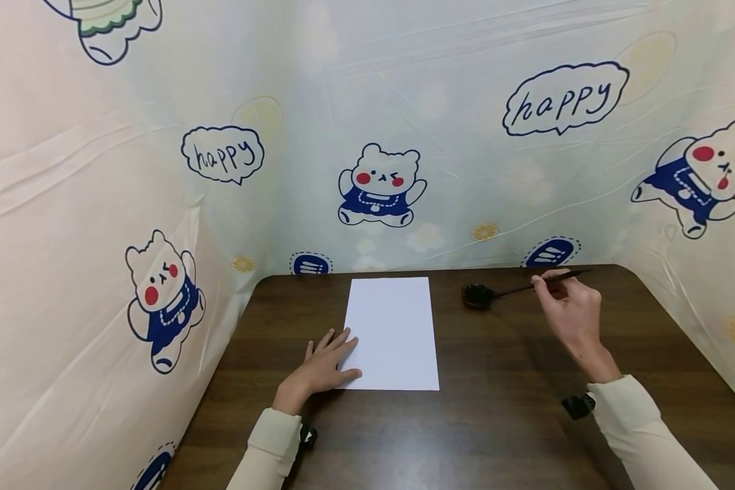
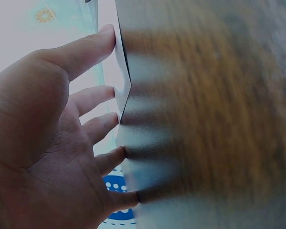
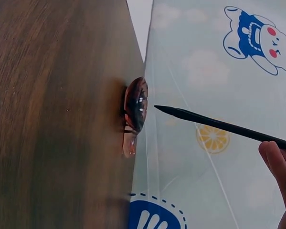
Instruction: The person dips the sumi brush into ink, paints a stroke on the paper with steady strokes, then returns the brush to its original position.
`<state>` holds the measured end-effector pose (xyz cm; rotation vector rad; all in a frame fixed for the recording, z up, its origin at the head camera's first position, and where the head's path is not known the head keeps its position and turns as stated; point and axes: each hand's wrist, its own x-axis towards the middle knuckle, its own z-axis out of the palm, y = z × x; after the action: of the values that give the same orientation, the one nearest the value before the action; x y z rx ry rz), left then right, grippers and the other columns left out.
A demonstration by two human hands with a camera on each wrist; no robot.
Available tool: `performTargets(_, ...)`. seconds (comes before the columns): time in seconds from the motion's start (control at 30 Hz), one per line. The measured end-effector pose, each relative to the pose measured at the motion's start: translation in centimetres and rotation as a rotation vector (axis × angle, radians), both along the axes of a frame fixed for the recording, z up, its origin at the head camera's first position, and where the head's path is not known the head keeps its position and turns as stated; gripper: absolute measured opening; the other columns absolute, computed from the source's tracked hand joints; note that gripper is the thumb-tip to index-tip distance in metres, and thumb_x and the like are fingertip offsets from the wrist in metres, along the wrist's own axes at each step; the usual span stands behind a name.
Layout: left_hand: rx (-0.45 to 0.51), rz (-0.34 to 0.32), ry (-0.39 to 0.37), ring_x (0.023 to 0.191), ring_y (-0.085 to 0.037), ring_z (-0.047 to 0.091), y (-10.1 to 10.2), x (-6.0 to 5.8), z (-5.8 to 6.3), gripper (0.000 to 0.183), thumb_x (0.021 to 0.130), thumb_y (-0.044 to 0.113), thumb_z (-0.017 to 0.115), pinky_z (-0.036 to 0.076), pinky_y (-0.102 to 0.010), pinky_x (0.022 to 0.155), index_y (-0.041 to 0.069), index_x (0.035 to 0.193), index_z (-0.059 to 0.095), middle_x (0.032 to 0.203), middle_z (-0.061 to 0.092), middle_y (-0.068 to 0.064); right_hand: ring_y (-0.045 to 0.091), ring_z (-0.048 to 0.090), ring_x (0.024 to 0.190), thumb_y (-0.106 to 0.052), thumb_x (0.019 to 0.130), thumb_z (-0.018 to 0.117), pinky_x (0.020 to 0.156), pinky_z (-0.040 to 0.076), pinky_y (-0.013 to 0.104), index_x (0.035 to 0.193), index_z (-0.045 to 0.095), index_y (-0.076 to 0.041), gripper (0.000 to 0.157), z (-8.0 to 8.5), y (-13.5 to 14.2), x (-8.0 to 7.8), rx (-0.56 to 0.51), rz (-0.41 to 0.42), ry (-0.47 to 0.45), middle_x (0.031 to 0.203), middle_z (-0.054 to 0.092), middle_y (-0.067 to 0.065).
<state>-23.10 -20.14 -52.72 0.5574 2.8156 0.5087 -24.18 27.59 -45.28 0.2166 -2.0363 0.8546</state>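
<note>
A sheet of white paper (image 1: 398, 327) lies on the table, left of its middle. My left hand (image 1: 321, 367) rests with spread fingers on the paper's lower left edge; in the left wrist view its thumb and some fingertips (image 2: 107, 36) press the sheet while others reach past it onto the wood. My right hand (image 1: 569, 313) pinches the shaft of a slim black brush (image 3: 219, 125) between thumb and fingers. The pointed dark tip is right by a small glossy dark dish (image 1: 478, 297), which stands to the right of the paper.
The dark wooden table (image 1: 404, 442) ends at a patterned cloth (image 1: 306, 170) that rises behind it and along both sides. Small black wrist cameras sit at both wrists, the right one (image 1: 578, 406) beside the cuff.
</note>
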Motion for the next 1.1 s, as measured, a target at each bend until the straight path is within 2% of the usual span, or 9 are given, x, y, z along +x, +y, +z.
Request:
performTargets(0.3, -0.008, 0.002, -0.001, 0.152, -0.039, 0.01, 0.1, 0.0, -0.1, 0.075, 0.09, 0.056, 0.061, 0.006, -0.074, 0.112, 0.023, 0.153, 0.036, 0.165, 0.02, -0.004, -0.028, 0.05, 0.069, -0.012, 0.085, 0.075, 0.064, 0.04, -0.002, 0.085, 0.073, -0.005, 0.007, 0.5, -1.0, 0.1, -0.029, 0.016, 0.041, 0.068, 0.073, 0.008)
performTargets(1.1, -0.004, 0.005, -0.008, 0.152, -0.039, 0.01, 0.1, 0.1, 0.2, 0.075, 0.09, 0.055, 0.061, 0.006, -0.074, 0.112, 0.023, 0.153, 0.035, 0.165, 0.02, -0.004, -0.024, 0.052, 0.07, -0.015, 0.089, 0.071, 0.062, 0.042, 0.001, 0.089, 0.073, -0.005, 0.01, 1.8, -4.8, -1.0, -0.064, 0.086, 0.029, 0.077, 0.074, 0.009)
